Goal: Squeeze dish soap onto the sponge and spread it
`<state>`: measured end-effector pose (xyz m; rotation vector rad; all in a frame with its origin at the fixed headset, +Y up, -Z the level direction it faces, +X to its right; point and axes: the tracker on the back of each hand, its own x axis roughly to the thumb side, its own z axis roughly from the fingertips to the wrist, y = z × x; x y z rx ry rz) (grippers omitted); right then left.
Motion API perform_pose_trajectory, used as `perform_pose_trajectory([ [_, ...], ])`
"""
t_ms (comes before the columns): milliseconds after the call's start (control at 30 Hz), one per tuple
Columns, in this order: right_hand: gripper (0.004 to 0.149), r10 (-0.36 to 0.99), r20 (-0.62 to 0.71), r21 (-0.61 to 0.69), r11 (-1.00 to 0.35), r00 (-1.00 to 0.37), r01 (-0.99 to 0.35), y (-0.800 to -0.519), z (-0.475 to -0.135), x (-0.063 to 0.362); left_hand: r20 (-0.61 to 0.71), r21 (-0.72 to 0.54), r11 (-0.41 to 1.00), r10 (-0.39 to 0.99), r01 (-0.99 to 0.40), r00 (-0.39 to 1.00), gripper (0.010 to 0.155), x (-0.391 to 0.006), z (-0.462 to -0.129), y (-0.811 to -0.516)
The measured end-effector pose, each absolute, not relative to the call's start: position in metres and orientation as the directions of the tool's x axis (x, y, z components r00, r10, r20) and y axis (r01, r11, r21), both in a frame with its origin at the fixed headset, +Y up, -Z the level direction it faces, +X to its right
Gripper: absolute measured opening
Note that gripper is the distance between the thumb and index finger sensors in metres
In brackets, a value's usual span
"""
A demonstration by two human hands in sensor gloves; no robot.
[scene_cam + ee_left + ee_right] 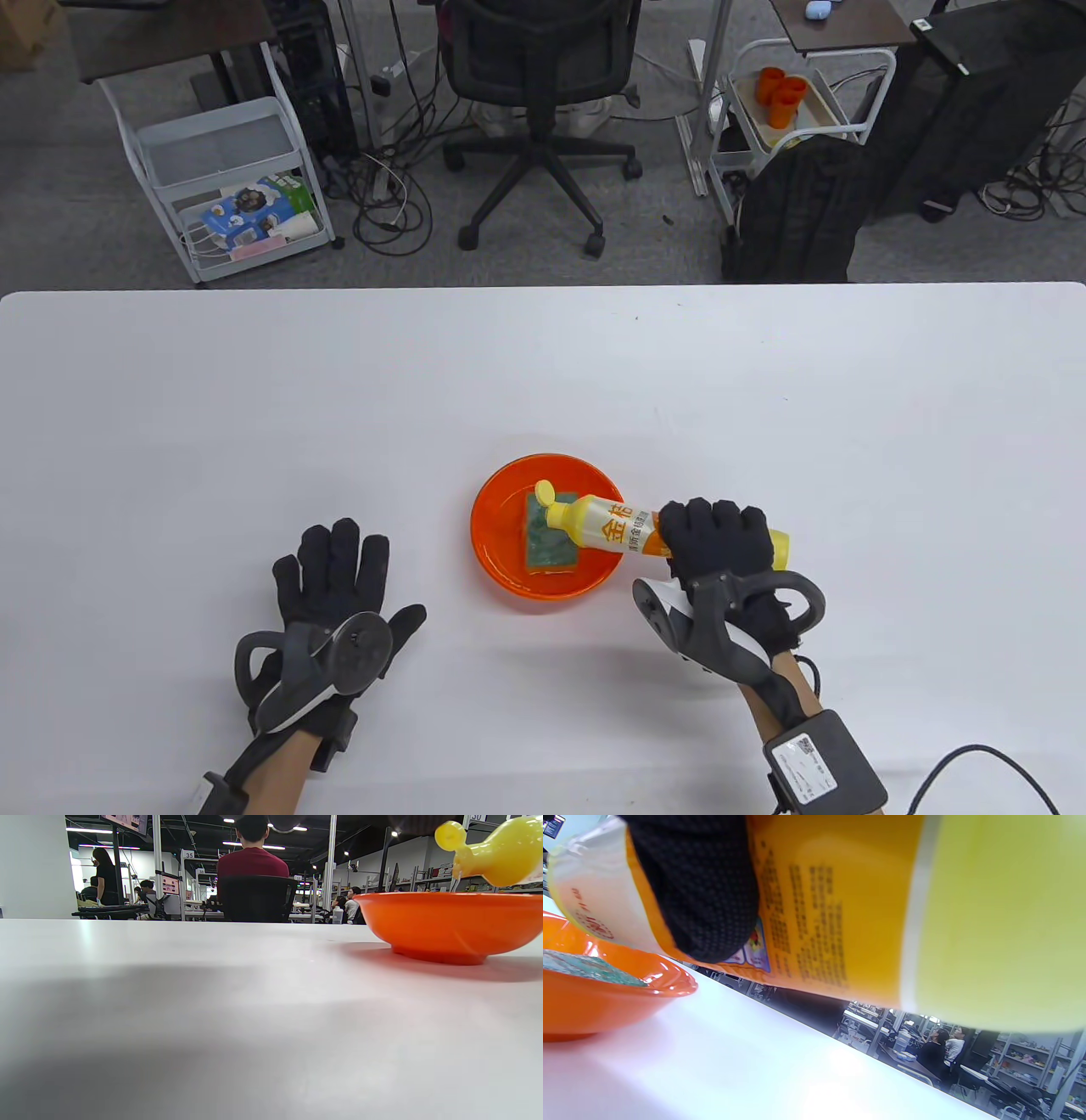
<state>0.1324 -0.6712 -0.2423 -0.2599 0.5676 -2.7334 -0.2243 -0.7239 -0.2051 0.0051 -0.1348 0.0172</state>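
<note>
Soap bottle (615,528) gripped by right hand (721,536), tipped over green sponge (548,543) in orange bowl (501,501) — cap open, left hand (335,586) laid flat on table (254,407), fingers spread.

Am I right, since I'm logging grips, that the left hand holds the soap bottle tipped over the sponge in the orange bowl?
Not quite: the table view shows the right hand holding the soap bottle tipped over the sponge in the orange bowl. The left hand rests flat on the table.
</note>
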Motion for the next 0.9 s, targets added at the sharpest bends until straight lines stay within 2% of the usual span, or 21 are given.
perform_pose_trajectory([
  [467, 0.050, -0.344, 0.045, -0.405, -0.865, -0.938, 0.298, -0.667, -0.231, 0.165, 0.126, 0.003, 1.000, 0.015, -0.015, 0.992, 0.087, -0.223, -0.205, -0.724],
  [900, 0.050, -0.335, 0.119, -0.428, -0.867, -0.935, 0.256, -0.669, -0.234, 0.135, 0.108, 0.005, 1.000, 0.018, -0.019, 0.994, 0.087, -0.225, -0.205, -0.724],
])
